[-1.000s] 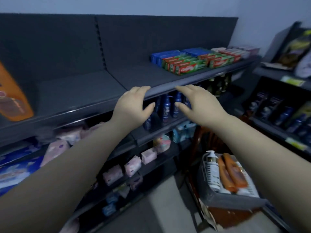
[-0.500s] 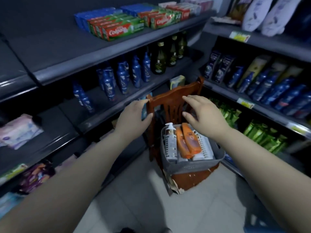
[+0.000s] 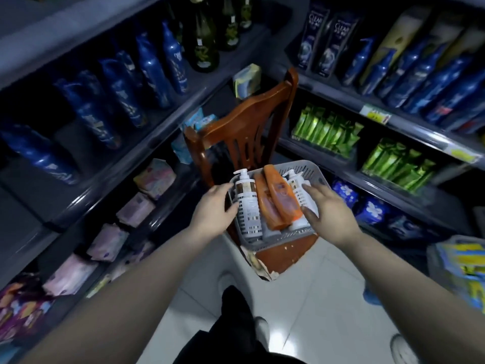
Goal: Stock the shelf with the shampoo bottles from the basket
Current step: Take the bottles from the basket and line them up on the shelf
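Legs: a dark trouser leg [image 3: 236, 311] and a white shoe [image 3: 262, 329] stand on pale floor tiles [image 3: 328, 298].
Arms: both bare forearms reach forward and converge on the basket.
Left hand [image 3: 212, 208]: fingers loose and spread, gripping nothing. The fingertips are at the basket's left rim and the thumb is just beside the nearer white bottle (actual contact cannot be told).
Right hand [image 3: 328, 214]: fingers straight and apart, clasping nothing. The hand lies over the basket's right side, partly covering the second white bottle.
Basket [image 3: 305, 168]: grey and slotted, sitting on the seat of the chair.
Shampoo bottles: all four lie lengthwise in the basket. A white pump bottle [image 3: 248, 206] lies along the left wall with its pump head toward the chair back. Two orange bottles [image 3: 282, 195] lie in the middle, one overlapping the other. A second white pump bottle [image 3: 298, 190] is on the right.
Chair [image 3: 249, 122]: reddish wood with a slatted back, set in the corner where the two runs of shelving meet.
Left shelving: pink packets [image 3: 136, 208] low down, blue bottles [image 3: 154, 67] above them, and dark green glass bottles [image 3: 203, 46] farther along.
Right shelving: green packets [image 3: 325, 130], with dark "CLEAR" packs [image 3: 315, 35] above them beside more blue bottles.
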`<state>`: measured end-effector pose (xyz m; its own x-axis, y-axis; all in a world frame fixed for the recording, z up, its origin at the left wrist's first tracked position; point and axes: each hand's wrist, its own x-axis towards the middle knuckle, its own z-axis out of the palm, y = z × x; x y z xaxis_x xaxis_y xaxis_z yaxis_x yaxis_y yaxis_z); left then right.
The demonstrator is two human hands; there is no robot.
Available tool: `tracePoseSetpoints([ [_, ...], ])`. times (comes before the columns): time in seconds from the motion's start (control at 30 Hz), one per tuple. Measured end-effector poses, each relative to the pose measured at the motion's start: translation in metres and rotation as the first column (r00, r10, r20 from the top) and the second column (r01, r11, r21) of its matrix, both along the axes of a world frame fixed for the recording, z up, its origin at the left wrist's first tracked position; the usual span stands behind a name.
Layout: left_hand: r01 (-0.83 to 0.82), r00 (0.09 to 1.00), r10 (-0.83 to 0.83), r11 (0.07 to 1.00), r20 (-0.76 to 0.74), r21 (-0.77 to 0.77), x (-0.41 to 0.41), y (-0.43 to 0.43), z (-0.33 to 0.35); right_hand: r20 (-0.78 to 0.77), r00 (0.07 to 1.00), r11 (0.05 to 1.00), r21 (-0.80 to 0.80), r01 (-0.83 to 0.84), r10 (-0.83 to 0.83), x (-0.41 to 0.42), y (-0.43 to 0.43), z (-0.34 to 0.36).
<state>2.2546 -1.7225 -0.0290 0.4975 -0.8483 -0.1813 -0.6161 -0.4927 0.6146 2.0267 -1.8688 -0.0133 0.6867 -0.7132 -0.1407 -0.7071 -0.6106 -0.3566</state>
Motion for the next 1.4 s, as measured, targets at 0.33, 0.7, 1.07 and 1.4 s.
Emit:
tracePoseSetpoints([
  [0.33,0.089,0.989,-0.072,0.988,-0.131,0.129,0.028,-0.052,-0.079,-0.171,0.969,0.956,0.2,0.214,-0.181,0.042,-0.042,-0.094],
  [0.7,-0.064,0.96,0.083,0.995,-0.267,0.078,0.007,-0.081,-0.127,-0.163,0.973,0.907,0.364,0.213,-0.163,0.069,-0.074,-0.178],
  [1.07,-0.397,0.452,0.358,0.901,-0.817,0.175,-0.047,-0.127,-0.138,0.284,0.949,0.88,0.475,-0.017,-0.135,0.049,-0.049,-0.152],
  [1.4,-0.588,0.413,0.542,0.772,-0.732,0.241,-0.014,-0.071,-0.14,-0.137,0.974,0.959,0.245,-0.142,0.179,0.068,-0.079,-0.201],
])
